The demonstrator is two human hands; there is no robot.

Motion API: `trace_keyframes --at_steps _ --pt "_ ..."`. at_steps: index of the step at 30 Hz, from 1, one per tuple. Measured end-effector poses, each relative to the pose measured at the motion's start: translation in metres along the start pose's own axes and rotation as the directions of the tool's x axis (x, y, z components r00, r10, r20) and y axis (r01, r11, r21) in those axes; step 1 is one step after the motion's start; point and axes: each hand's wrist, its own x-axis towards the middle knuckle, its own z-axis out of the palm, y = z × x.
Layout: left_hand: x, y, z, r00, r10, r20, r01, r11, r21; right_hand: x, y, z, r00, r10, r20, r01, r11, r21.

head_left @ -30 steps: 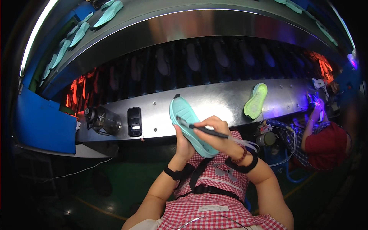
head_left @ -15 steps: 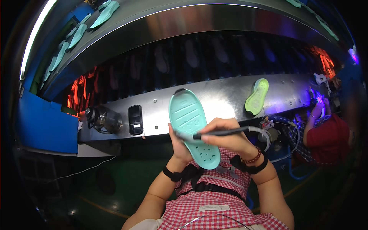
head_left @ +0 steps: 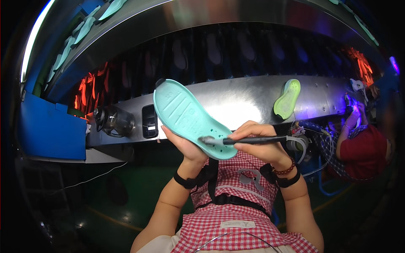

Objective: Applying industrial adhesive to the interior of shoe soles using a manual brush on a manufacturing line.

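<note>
A turquoise shoe sole [head_left: 181,110] is tilted in front of me, its dark-tipped end pointing up and left and its end with small holes down and right. My left hand [head_left: 184,145] is closed on the sole's lower left edge from beneath, most of its fingers hidden behind it. With pinched fingers my right hand [head_left: 262,152] holds a black-handled brush [head_left: 253,140]. A pale tube [head_left: 302,152] leads from the handle's far end. The blurred brush tip lies over the sole near the holes; whether it touches cannot be made out.
A metal bench [head_left: 236,90] runs across, bearing a yellow-green sole [head_left: 288,99], a black tray [head_left: 149,121] and a glass jug [head_left: 114,121]. Turquoise soles [head_left: 84,31] lie on the upper conveyor. Orange-glowing heaters [head_left: 87,92] flank the dark middle. At right sits a co-worker in red [head_left: 365,149].
The sole has swung anticlockwise, its dark-tipped end moving left and up. The brush tip has shifted from mid-sole towards the holes. Both hands keep their hold.
</note>
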Motion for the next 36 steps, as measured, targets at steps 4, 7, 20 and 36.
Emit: trace_keyframes --at_steps 4,7,20,36 --pt "0.001 0.020 0.006 0.971 -0.007 0.240 0.003 1.000 0.018 -0.005 -0.005 -0.006 0.955 -0.185 0.231 0.155 0.977 0.143" --pt "0.002 0.026 0.016 0.970 0.012 0.243 -0.019 0.999 0.029 -0.010 0.000 -0.006 0.999 -0.001 -0.039 0.010 0.976 0.217" --pt "-0.025 0.027 0.018 0.917 -0.294 0.268 0.332 0.937 -0.107 -0.013 0.015 0.017 0.986 0.162 -0.028 -0.093 0.692 0.716" --pt "0.004 0.049 -0.005 0.334 -0.840 0.427 0.704 0.524 0.480 -0.005 -0.024 -0.023 0.862 -0.222 0.456 0.197 0.975 0.103"
